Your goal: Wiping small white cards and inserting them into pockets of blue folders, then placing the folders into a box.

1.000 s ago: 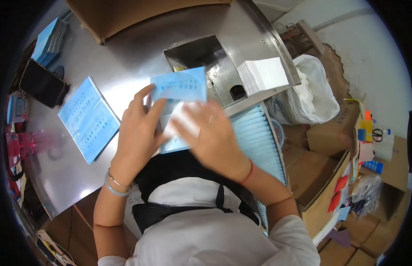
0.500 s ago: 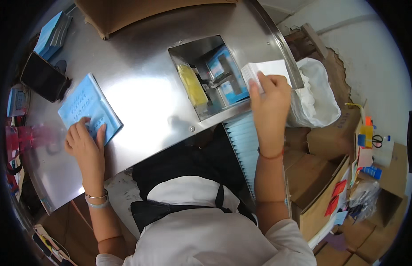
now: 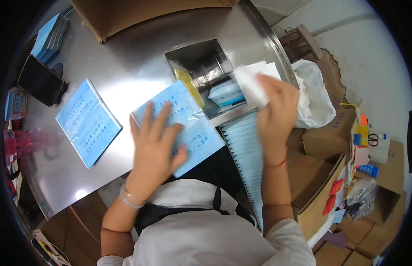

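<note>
My left hand (image 3: 155, 146) lies with spread fingers on top of a flat square blue packet (image 3: 195, 126) in a clear, shiny wrapper with handwriting-style print. This packet juts over the near edge of the steel table and partly covers a square opening (image 3: 201, 57). Smeared by motion, my right hand (image 3: 279, 99) grips white folded paper (image 3: 250, 84) at the right side of the opening. More white paper (image 3: 271, 69) lies just behind it. Another blue packet (image 3: 88, 126) rests on the table left of my left hand.
Inside the opening are a yellow piece (image 3: 186, 82) and a blue-and-white packet (image 3: 227, 93). A phone on a stand (image 3: 41, 82) and stacked blue packets (image 3: 48, 37) stand far left. A cardboard box (image 3: 153, 15) is behind; a white-lined bin (image 3: 319, 95) and cartons (image 3: 330, 137) are right.
My left hand has left the left packet and moved right onto another blue packet, now beside the opening. My right hand stays near the white paper, shifted slightly and blurred.
</note>
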Available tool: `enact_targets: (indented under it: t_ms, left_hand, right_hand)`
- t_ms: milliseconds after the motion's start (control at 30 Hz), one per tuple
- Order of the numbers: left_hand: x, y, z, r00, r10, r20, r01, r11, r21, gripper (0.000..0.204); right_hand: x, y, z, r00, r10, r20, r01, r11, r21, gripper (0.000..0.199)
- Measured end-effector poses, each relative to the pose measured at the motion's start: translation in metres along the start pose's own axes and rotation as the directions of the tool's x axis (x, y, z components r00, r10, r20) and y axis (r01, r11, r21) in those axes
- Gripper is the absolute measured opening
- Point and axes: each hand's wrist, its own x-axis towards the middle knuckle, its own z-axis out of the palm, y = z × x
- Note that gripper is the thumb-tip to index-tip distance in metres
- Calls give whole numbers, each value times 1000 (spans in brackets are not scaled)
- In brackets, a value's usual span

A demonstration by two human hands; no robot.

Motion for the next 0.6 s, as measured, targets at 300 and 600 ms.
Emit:
enact_targets:
  t_ms: [300,600]
  left_hand:
    - [-8,-16,-1,965,-110,-239,117,993,13,40]
    - [35,-6,1,999,-25,-34,32,973,227,51]
  right_hand:
    - [3,-104,76,971,-198,136,163,958,236,17]
    - [-6,-6,18,960,279,9,-279,960,9,21]
